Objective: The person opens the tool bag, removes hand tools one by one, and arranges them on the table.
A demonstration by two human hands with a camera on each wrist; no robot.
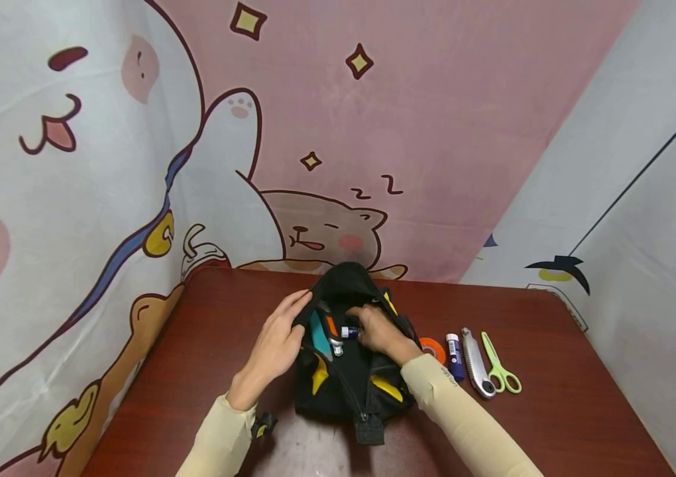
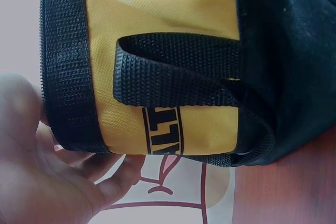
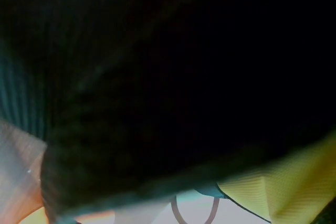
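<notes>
A black bag with yellow panels (image 1: 346, 394) sits on the table, its zipped top spread apart. On its left side, my left hand (image 1: 278, 338) grips the opening's edge; fingers and thumb show beside the zipper tape (image 2: 71, 66) in the left wrist view. My right hand (image 1: 376, 329) reaches inside over the right edge. From its fingers a small glue stick (image 1: 348, 332) with a white and dark blue end points left. Also inside lie a teal flat item (image 1: 319, 336) and an orange-and-black tool with a metal end (image 1: 332, 328). Dark fabric fills most of the right wrist view.
Right of the bag lie a roll of orange tape (image 1: 433, 350), another glue stick (image 1: 455, 356), a grey utility knife (image 1: 477, 363) and light green scissors (image 1: 499, 368). A black strap end (image 1: 263, 426) lies by the left sleeve. A printed cloth (image 1: 433, 132) hangs behind the table (image 1: 588, 397).
</notes>
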